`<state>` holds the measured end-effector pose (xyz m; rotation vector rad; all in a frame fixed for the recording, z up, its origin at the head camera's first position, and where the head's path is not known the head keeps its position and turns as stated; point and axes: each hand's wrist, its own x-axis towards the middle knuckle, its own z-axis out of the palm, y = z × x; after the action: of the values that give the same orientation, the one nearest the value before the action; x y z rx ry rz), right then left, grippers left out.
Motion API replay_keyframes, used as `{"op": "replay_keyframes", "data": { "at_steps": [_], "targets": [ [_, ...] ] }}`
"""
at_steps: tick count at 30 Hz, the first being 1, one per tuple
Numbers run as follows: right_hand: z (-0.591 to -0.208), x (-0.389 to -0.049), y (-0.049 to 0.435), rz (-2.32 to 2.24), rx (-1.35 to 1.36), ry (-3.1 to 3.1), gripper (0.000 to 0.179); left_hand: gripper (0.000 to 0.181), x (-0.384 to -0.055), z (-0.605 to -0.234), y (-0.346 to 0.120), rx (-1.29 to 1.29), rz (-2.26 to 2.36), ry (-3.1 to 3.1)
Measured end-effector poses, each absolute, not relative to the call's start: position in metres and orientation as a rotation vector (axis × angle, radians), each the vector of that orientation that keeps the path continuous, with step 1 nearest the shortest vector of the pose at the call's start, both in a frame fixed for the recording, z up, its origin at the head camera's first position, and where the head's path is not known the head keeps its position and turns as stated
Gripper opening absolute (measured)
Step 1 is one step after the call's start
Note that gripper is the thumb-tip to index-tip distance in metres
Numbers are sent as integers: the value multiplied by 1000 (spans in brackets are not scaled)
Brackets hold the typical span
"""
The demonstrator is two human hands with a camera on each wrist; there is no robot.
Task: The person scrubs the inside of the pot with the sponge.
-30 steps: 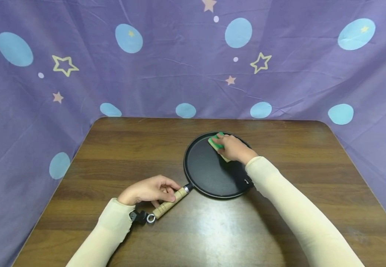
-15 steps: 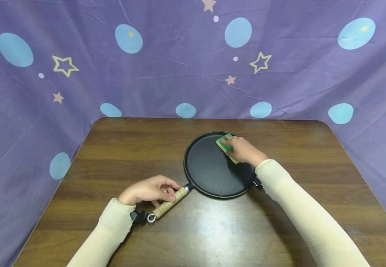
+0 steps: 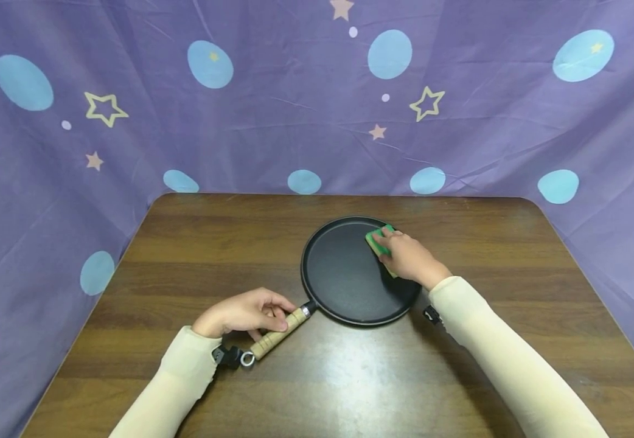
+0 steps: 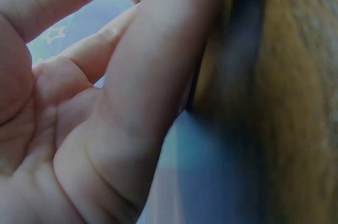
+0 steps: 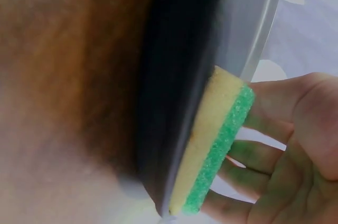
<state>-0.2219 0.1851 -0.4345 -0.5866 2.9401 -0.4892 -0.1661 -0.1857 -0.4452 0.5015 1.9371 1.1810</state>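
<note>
A round black flat pan (image 3: 344, 274) lies on the wooden table. Its light wooden handle (image 3: 270, 342) points toward the near left and ends in a metal ring. My left hand (image 3: 246, 313) holds that handle near its metal collar, thumb on top; in the left wrist view this hand's (image 4: 121, 92) curled fingers fill much of the picture. On the right side of the pan, my right hand (image 3: 410, 258) holds a sponge (image 3: 376, 238) against the cooking surface. The right wrist view shows the sponge's (image 5: 208, 145) yellow side toward the pan and its green side under my fingers (image 5: 253, 155).
The brown wooden table (image 3: 213, 243) extends around the pan on all sides. Behind it hangs a purple curtain (image 3: 273, 91) with blue spots and stars. Black wrist devices (image 3: 229, 356) show at both cuffs.
My right hand has slid the sponge rightward and a little nearer across the pan, from its far middle to its right side. The left hand and pan have stayed in place.
</note>
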Motion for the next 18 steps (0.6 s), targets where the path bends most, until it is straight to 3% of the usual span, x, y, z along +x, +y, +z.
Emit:
{"op": "replay_keyframes", "data": {
  "at_steps": [18],
  "targets": [
    [-438,-193,185,-427,-500,3017,53,45,-166,-448,-185,521,1198,1935]
  ]
}}
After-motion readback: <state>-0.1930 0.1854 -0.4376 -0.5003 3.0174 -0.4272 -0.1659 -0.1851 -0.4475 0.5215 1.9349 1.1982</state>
